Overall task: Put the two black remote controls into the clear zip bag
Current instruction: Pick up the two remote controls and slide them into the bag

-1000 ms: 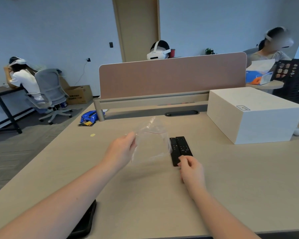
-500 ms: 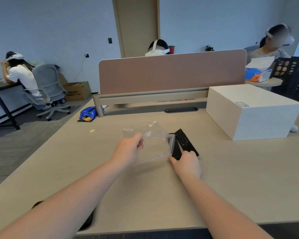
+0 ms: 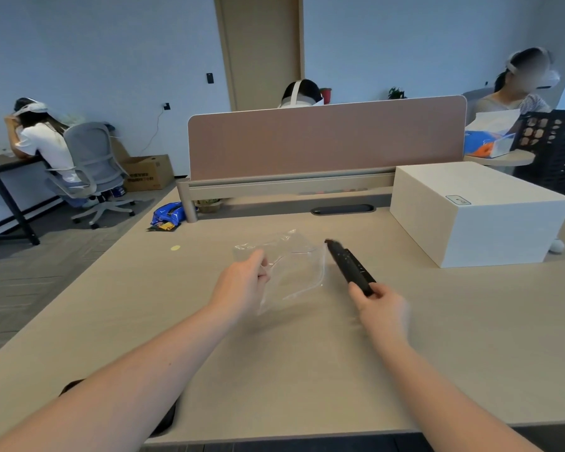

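Note:
My left hand pinches the near left edge of the clear zip bag and holds it just above the desk, its mouth turned toward the right. My right hand grips the near end of a black remote control, lifted off the desk and angled away to the upper left, its far tip close to the bag's right edge. The remote is blurred. I cannot tell whether the second remote is stacked with it; no other remote lies on the desk.
A large white box stands at the right, a small white ball beside it. A pink divider closes the desk's far side. A black flat object lies under my left forearm at the near edge. Other people sit beyond.
My right hand closed on the remotes' near end and lifted them off the desk, swinging to the right. My left hand turned the bag so its mouth faces right.

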Available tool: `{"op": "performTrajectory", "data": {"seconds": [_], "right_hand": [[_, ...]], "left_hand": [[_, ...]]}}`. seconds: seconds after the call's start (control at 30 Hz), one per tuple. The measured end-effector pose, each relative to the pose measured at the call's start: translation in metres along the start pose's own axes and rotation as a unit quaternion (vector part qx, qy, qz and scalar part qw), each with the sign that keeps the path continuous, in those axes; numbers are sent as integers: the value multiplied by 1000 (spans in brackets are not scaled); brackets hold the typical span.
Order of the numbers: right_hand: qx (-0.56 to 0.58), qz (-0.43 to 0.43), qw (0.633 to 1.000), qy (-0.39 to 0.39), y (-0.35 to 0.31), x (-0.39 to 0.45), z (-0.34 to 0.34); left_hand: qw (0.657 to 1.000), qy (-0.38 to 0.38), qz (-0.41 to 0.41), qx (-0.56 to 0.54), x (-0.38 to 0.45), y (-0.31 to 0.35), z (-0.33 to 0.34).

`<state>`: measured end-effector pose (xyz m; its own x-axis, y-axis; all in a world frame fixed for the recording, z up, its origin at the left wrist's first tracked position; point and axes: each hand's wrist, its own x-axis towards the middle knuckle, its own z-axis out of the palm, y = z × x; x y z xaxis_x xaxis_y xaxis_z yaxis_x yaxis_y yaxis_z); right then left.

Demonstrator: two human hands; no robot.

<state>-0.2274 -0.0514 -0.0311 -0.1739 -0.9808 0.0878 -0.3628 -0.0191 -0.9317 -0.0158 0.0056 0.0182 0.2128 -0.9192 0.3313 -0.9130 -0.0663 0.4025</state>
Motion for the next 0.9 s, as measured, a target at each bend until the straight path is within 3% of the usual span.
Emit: {"op": "performTrajectory", "data": {"seconds": [0.1, 0.17, 0.33, 0.6, 0.9], "right_hand": [[68, -58, 996, 7, -18, -7, -20], [88, -92, 991, -38, -35, -17, -28], [-17, -138, 975, -171, -52, -38, -33], [-52, -143, 971, -186, -48, -42, -45], [-187, -165, 959, -137, -44, -21, 16]], "left_hand": [[999, 4, -30, 18, 8, -1, 2], [998, 12, -55, 17, 12, 1, 3], [990, 62, -124, -35, 20, 9, -1], [987, 74, -142, -31, 24, 10, -9], [996, 28, -69, -49, 10, 33, 8]]}}
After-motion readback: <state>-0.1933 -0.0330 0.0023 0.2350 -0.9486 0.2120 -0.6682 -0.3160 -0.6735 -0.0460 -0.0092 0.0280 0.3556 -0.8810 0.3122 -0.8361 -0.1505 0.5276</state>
